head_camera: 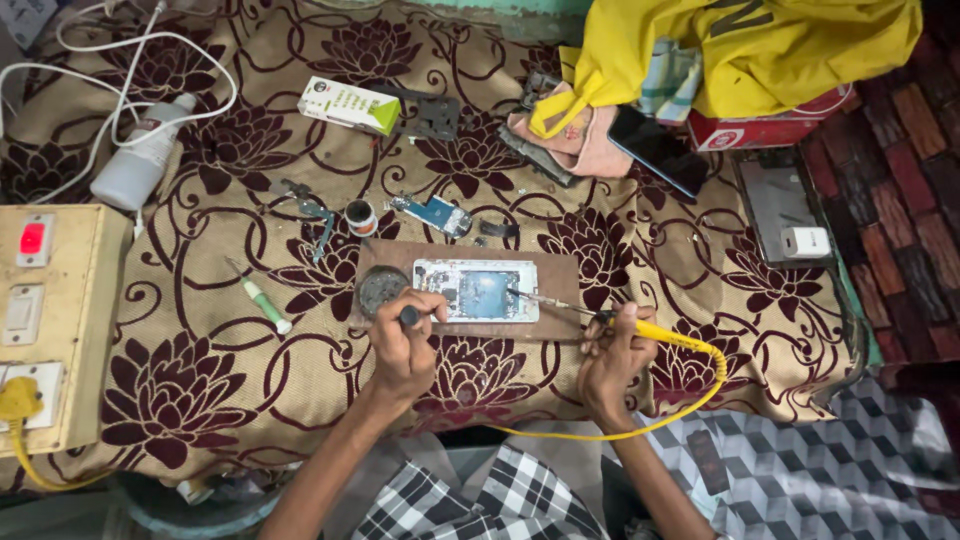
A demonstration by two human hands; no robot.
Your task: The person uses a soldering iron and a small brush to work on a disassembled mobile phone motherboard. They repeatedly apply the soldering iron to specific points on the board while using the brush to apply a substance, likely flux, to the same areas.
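**Desk:** What is each hand doing?

**Photographer:** The right hand (612, 352) is clenched around a yellow-handled soldering iron (600, 317), its metal tip resting on the right edge of an opened phone (476, 290). A yellow cord (690, 395) loops from the handle back toward the person's lap. The left hand (402, 345) grips a small dark-handled tool (410, 316) at the phone's lower left corner.

**Desk:** Where does the phone lie?

**Photographer:** Flat on a brown board (560, 285) in the middle of the tabletop, which is draped in a beige cloth with maroon flowers (200, 390). A round grey tin (383, 288) sits on the board's left end, just beside the phone.

**Desk:** What surrounds it?

**Photographer:** A green-handled screwdriver (260, 298) lies left of the board, tweezers (318, 222) and a small blue circuit board (432, 214) above it. A white bottle (140, 155) lies at upper left, a switchboard box (50, 320) at far left, a dark phone (658, 150) and a yellow bag (760, 45) at upper right.
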